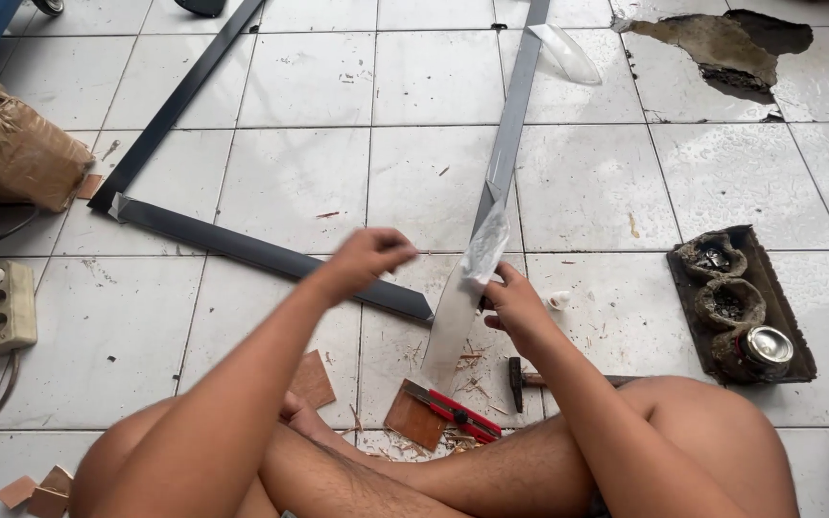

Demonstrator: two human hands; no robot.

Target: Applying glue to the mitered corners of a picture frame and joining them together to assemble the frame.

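The floor (741, 182) was white square tile with grey grout, scuffed and littered with wood chips. A broken patch (722, 43) at the upper right exposed brown ground beneath. Daylight fell evenly, without hard shadows. No walls or windows showed.

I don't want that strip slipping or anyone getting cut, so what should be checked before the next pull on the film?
1. Right hand steadies the grey strip: ok.
2. Left hand pinches the clear film: cannot tell, blurred.
3. Red cutter lies apart from both hands: ok.
4. Cutter blade retracted: cannot tell.
5. Hammer close beside the right forearm: not ok.
6. Wood scraps near bare legs: not ok.
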